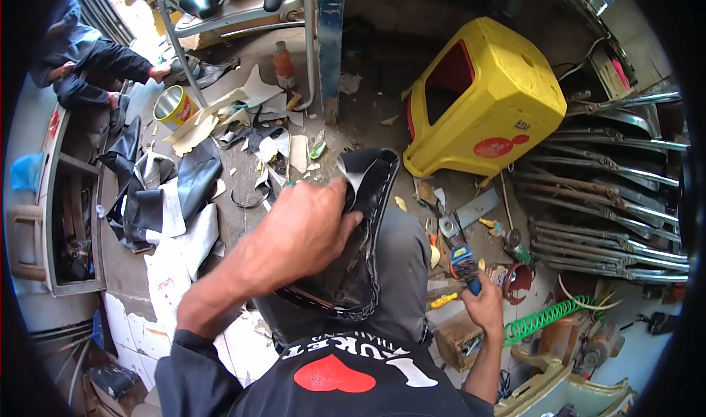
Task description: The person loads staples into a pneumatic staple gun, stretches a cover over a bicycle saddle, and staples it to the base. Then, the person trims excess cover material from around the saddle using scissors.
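Note:
My left hand (301,215) is closed on the edge of a black covered piece (360,259) that lies across my lap, its rim lined with staples. A loose flap of black material with a pale underside stands up beside my fingers. Low on the right, my right hand (483,303) is wrapped round the blue handle of a tool (463,262). The tool's metal end points up toward a flat grey metal piece (471,211) on the floor.
A yellow stool (489,101) lies tipped ahead. Stacked metal frames (610,189) stand at the right, near a green coiled hose (548,320). Black and white scraps (165,196), a yellow tin (174,107) and a bottle (283,65) are on the left. A person (88,56) sits upper left.

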{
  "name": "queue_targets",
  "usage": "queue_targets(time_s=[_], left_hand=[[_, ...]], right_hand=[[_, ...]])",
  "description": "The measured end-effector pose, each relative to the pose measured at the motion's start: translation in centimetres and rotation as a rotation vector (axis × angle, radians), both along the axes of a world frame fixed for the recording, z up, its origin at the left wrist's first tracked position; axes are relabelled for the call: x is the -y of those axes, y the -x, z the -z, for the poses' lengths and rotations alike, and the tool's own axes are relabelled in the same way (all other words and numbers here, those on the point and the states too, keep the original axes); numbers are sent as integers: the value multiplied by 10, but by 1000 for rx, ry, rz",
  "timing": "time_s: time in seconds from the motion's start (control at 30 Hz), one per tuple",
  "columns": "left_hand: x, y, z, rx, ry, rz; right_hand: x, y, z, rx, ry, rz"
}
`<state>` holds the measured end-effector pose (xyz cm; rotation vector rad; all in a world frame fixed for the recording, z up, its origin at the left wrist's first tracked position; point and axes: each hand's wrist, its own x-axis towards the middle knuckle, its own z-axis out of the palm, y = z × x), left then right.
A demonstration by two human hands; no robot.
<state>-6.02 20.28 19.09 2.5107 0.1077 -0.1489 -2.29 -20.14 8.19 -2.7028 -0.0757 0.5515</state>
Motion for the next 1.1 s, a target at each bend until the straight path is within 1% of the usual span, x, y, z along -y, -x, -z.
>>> queue_targets(time_s=[0.03,0.07,0.13,0.17,0.2,0.23,0.27,0.3,0.33,0.37,0.4,0.47,0.5,0.53,0.57,0.6,0.63,0.67,0.7,0.73,0.8,0.83,0.9,1.0,1.1], left_hand=[[-5,-10,-5,-6,-13,18],[-9,-22,-10,-32,-42,16],[-20,-46,0,18,-46,21],[-22,-57,0,-2,-39,-8],[-26,-68,12,7,-34,-36],[-27,-76,27,10,-36,-96],[-26,-84,46,7,-33,-142],[-28,-90,74,2,-108,-151],[-30,-94,108,12,-52,-194],[-32,-95,142,-36,-22,-209],[-31,-96,171,-82,7,-228],[-19,-96,209,-257,13,-276],[-15,-94,234,-309,21,-300],[-6,-92,250,-335,24,-285],[4,-89,265,-343,47,-333],[10,-88,279,-344,66,-396],[18,-87,295,-320,56,-400],[25,-85,310,-311,105,-441],[34,-87,312,-345,152,-483],[41,-87,321,-335,147,-504],[48,-86,339,-336,167,-495],[49,-84,346,-349,177,-521],[51,-82,359,-279,235,-521],[52,-83,370,-298,273,-541],[51,-85,380,-285,298,-544]], right_hand=[[10,2,23,51,57,-14],[21,2,46,5,173,-3],[43,4,92,-92,340,4],[59,12,118,-91,334,5],[77,23,147,56,413,-54],[82,28,165,197,495,-102],[90,29,185,183,499,-77],[96,33,197,105,569,-43],[103,41,210,20,638,-6],[111,48,225,172,671,-58],[112,47,232,123,694,-26],[112,42,231,126,712,-42],[109,35,222,71,677,-12],[109,33,214,14,641,13],[121,34,224,-39,654,4],[121,29,222,-55,656,-10],[117,23,215,-148,655,27],[112,18,209,-246,654,56],[111,11,207,-325,622,75],[107,9,211,-343,622,39],[109,10,211,-303,547,151],[108,9,209,-261,519,157],[101,1,200,-248,526,131],[82,-17,178,-302,541,81],[47,-48,145,-370,534,-4]])
